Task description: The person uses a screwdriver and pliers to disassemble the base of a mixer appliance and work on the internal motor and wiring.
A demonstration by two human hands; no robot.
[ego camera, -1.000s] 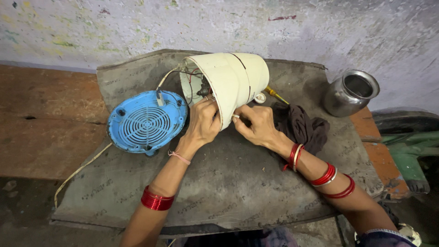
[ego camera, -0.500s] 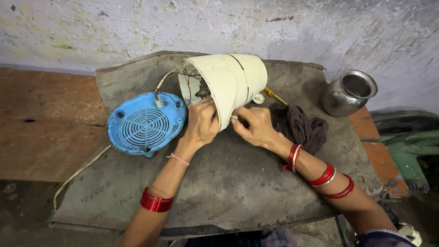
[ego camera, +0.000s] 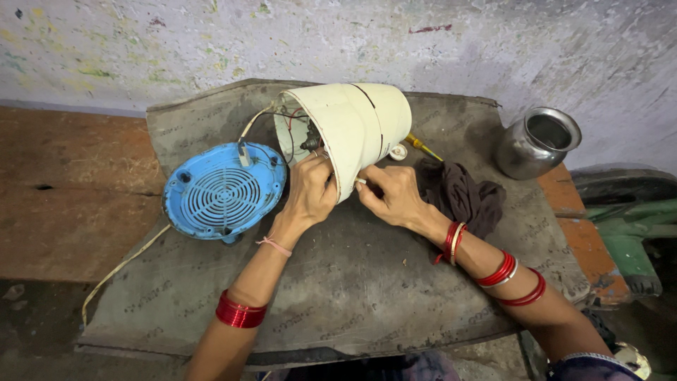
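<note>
Cream plastic housing had barely shifted; left hand stayed clamped on its rim, right hand pinching something small.

No packages, labels, signs or screens anywhere here, honestly. Closest thing is the grey mat on the bench, which has faint dark stamped marks repeating near its front edge and right side.
</note>
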